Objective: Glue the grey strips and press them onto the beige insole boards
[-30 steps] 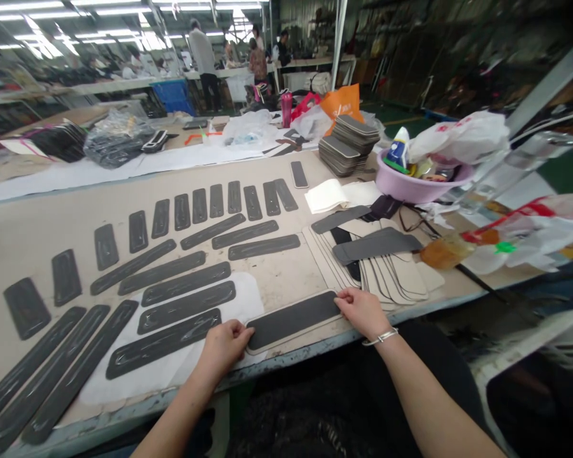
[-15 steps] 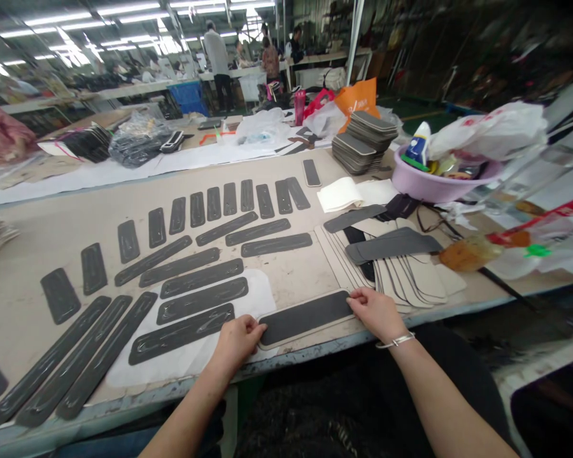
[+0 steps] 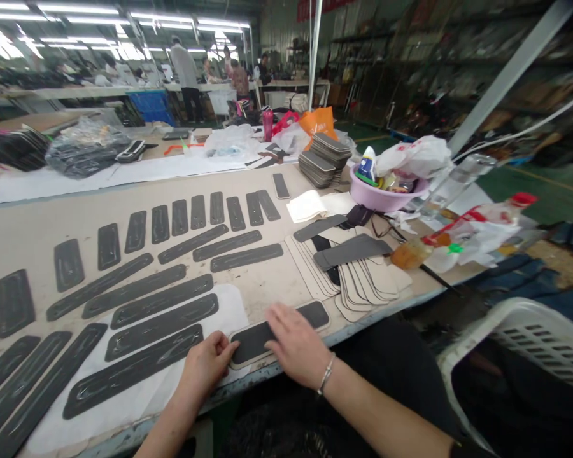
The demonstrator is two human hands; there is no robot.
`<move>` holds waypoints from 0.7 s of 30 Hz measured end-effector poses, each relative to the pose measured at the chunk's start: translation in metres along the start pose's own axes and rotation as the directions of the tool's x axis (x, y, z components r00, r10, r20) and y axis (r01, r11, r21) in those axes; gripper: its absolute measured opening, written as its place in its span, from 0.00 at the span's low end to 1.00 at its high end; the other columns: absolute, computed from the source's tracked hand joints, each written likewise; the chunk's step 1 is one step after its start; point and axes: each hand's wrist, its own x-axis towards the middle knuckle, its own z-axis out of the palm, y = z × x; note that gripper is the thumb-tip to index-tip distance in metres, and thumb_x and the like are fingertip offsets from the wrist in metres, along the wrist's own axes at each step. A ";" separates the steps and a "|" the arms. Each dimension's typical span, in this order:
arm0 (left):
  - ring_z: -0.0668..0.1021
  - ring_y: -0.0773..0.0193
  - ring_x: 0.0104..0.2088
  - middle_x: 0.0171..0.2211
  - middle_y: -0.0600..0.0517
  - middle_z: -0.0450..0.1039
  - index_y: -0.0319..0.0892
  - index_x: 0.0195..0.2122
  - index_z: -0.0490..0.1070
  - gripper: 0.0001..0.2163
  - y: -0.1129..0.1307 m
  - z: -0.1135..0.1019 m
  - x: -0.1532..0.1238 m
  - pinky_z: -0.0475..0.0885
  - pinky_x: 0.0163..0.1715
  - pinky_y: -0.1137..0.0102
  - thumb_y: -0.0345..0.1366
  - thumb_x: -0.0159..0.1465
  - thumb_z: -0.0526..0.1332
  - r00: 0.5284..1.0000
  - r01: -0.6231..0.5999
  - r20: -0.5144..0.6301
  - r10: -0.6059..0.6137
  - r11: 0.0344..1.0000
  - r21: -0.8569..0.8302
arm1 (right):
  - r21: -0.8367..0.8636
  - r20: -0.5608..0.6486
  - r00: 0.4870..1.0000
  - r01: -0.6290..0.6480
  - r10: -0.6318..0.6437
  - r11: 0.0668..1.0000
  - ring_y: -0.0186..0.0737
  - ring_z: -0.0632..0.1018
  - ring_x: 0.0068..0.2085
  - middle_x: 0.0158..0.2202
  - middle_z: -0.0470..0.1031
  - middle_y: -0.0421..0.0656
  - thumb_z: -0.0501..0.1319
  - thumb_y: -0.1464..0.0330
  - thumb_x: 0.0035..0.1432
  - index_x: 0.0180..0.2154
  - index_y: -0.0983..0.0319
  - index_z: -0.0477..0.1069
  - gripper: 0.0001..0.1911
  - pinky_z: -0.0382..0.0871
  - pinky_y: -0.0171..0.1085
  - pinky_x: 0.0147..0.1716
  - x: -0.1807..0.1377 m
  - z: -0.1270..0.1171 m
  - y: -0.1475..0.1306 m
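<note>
A long dark grey strip (image 3: 251, 344) with rounded ends lies on a slightly larger beige-edged backing at the table's near edge. At its left end, my left hand (image 3: 207, 361) is closed, thumb and curled fingers gripping the end. My right hand (image 3: 297, 346) lies across the strip's middle with fingers stretched out, covering part of it. Left of my hands, several glossy, wet-looking grey strips (image 3: 162, 326) rest on white paper (image 3: 232, 305) and the tabletop. To the right sit fanned beige backing pieces (image 3: 370, 283) with loose grey strips (image 3: 348, 252) on top.
Stacked grey pieces (image 3: 322, 162) stand behind a folded white cloth (image 3: 308, 207). A purple basin (image 3: 379, 198) holds bottles and bags. A bottle with a red cap (image 3: 520, 202) lies at the right. A white plastic chair (image 3: 496, 324) stands beside the table; people work far behind.
My right hand has gone from pinching the strip's right end to lying flat over its middle. My left hand stays at the left end. The view has turned right.
</note>
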 end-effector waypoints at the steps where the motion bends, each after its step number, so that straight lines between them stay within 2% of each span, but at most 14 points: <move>1: 0.72 0.68 0.16 0.14 0.59 0.68 0.43 0.23 0.62 0.11 0.000 0.000 0.000 0.60 0.22 0.75 0.42 0.60 0.54 1.000 -0.003 -0.003 0.003 1.000 0.006 | 0.040 0.046 0.996 0.076 -0.078 0.996 0.45 0.53 0.61 0.61 0.54 0.49 0.51 0.57 0.61 0.61 0.66 0.51 0.31 0.49 0.45 0.59 0.003 0.007 -0.013; 3: 0.72 0.68 0.16 0.14 0.58 0.67 0.43 0.23 0.62 0.12 -0.001 0.001 0.000 0.60 0.22 0.75 0.42 0.60 0.54 1.000 -0.017 -0.010 0.017 1.000 0.013 | 0.102 0.120 0.978 0.161 -0.173 0.982 0.45 0.49 0.63 0.63 0.50 0.49 0.50 0.51 0.60 0.62 0.67 0.49 0.36 0.45 0.47 0.60 0.008 0.021 -0.031; 5: 0.72 0.68 0.17 0.14 0.58 0.68 0.43 0.23 0.61 0.12 -0.002 0.001 0.000 0.60 0.22 0.75 0.42 0.60 0.54 0.999 -0.029 -0.015 0.029 1.000 0.008 | 0.120 0.161 0.968 0.173 -0.192 0.977 0.44 0.48 0.63 0.63 0.49 0.50 0.48 0.48 0.60 0.62 0.67 0.47 0.38 0.43 0.48 0.61 0.009 0.030 -0.033; 7: 0.72 0.68 0.17 0.15 0.58 0.68 0.43 0.23 0.61 0.11 -0.002 0.001 0.000 0.60 0.22 0.75 0.41 0.60 0.54 0.999 -0.034 -0.015 0.034 0.999 -0.002 | 0.090 0.180 0.972 0.136 -0.150 0.987 0.44 0.47 0.64 0.64 0.47 0.50 0.47 0.48 0.59 0.62 0.68 0.46 0.39 0.42 0.48 0.61 0.004 0.032 -0.020; 11: 0.72 0.69 0.17 0.14 0.58 0.66 0.43 0.23 0.61 0.10 -0.001 0.001 -0.001 0.60 0.23 0.75 0.40 0.60 0.54 1.000 -0.022 -0.017 0.022 1.000 -0.011 | -0.066 0.190 0.982 0.018 -0.005 0.998 0.45 0.47 0.64 0.64 0.45 0.50 0.49 0.49 0.59 0.63 0.68 0.44 0.40 0.43 0.48 0.61 -0.019 0.021 0.032; 14: 0.72 0.68 0.20 0.15 0.58 0.66 0.43 0.24 0.62 0.09 -0.001 0.001 -0.002 0.60 0.25 0.75 0.38 0.60 0.56 0.999 -0.037 -0.038 0.037 0.999 -0.006 | -0.187 0.130 0.988 -0.058 0.083 0.981 0.46 0.46 0.64 0.64 0.45 0.51 0.49 0.53 0.61 0.63 0.68 0.45 0.37 0.46 0.50 0.60 -0.035 0.015 0.065; 18: 0.73 0.66 0.24 0.18 0.56 0.67 0.43 0.25 0.64 0.07 -0.002 0.000 -0.003 0.60 0.27 0.74 0.36 0.59 0.57 0.993 -0.058 -0.096 0.062 0.997 0.052 | -0.233 0.065 0.995 -0.060 0.078 0.971 0.48 0.47 0.64 0.64 0.46 0.50 0.48 0.53 0.60 0.63 0.67 0.45 0.36 0.46 0.52 0.59 -0.043 0.022 0.080; 21: 0.72 0.67 0.25 0.21 0.56 0.68 0.43 0.31 0.65 0.03 0.000 0.001 -0.015 0.63 0.29 0.73 0.34 0.61 0.55 0.986 -0.096 -0.135 0.094 0.995 -0.004 | -0.239 0.050 0.997 -0.052 0.066 0.970 0.48 0.47 0.64 0.64 0.46 0.50 0.47 0.53 0.60 0.63 0.68 0.45 0.37 0.46 0.53 0.59 -0.043 0.027 0.078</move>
